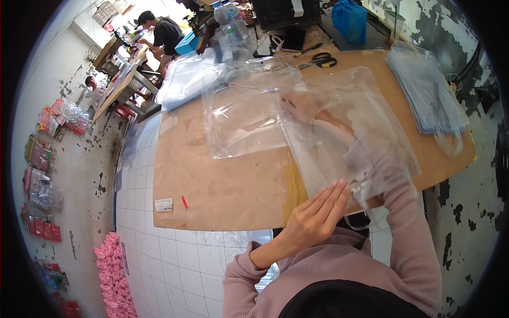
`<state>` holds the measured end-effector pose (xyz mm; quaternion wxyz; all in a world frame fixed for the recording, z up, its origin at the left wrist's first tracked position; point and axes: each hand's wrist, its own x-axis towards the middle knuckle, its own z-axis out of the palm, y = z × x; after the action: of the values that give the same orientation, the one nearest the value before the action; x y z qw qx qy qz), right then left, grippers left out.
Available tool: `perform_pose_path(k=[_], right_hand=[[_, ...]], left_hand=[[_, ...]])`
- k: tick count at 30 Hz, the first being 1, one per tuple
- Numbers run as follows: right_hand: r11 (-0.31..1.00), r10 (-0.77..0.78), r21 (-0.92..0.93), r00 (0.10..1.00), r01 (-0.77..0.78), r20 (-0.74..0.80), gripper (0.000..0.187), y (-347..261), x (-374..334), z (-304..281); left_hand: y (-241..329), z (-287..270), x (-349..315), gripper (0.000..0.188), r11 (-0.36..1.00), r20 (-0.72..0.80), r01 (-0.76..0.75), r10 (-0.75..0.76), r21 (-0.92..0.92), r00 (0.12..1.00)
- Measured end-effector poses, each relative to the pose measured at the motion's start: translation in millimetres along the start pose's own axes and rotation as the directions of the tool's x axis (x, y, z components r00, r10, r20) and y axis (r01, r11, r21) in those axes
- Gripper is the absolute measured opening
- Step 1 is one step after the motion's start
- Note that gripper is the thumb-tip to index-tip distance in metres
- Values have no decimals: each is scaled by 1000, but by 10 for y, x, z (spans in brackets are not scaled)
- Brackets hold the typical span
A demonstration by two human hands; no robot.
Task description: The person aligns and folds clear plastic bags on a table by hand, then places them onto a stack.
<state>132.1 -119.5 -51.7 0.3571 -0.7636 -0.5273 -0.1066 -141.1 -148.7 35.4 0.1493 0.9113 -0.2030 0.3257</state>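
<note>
A large clear plastic bag (pixel 366 106) lies on the brown-covered table, with handle-like strips at its near edge. My left hand (pixel 321 209) rests on that near edge, fingers stretched out side by side. Through the clear plastic I see my right hand (pixel 301 107), its forearm reaching up behind or inside the bag. It is by the bag's left seam; the plastic blurs its fingers, and I cannot tell whether they grip anything. Another clear plastic bag (pixel 246 124) lies flat to the left, touching or overlapping the first.
Stacked clear bags lie at the far left (pixel 185 79) and far right (pixel 424 90) of the table (pixel 222 196). Scissors (pixel 323 60), a phone (pixel 293 40) and bottles (pixel 229 18) are at the back. A red stick (pixel 184 202) lies near the left corner. Other people sit farther off.
</note>
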Motion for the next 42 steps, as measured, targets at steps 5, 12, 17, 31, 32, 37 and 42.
perform_pose_path(k=[5, 12, 17, 31, 32, 37, 42], right_hand=[[964, 239, -142, 966, -224, 98, 29, -282, 55, 15], [985, 165, -49, 986, -164, 13, 23, -399, -18, -108], [999, -44, -17, 985, 41, -165, 23, -254, -77, -98], [988, 143, 67, 982, -136, -126, 28, -455, -82, -202], [992, 111, -46, 989, -116, -103, 29, -461, -67, -261], [989, 138, 36, 986, -141, 90, 35, -274, -139, -317], [982, 66, -189, 944, -3, 323, 42, -224, -216, -448]], left_hand=[[-65, 102, -335, 28, 998, 45, 30, -27, -60, 999], [-177, 135, -369, 36, 962, 213, 152, -103, -227, 972], [-981, 19, 35, 55, 860, 55, 435, -437, -267, 898], [-1870, 687, 227, 41, 94, 398, 714, -777, -694, 489], [-1830, 658, 269, 47, 101, 389, 698, -769, -709, 506], [-1804, 609, 283, 48, 132, 471, 757, -711, -640, 523], [-1823, 645, 236, 49, 303, 422, 762, -688, -572, 590]])
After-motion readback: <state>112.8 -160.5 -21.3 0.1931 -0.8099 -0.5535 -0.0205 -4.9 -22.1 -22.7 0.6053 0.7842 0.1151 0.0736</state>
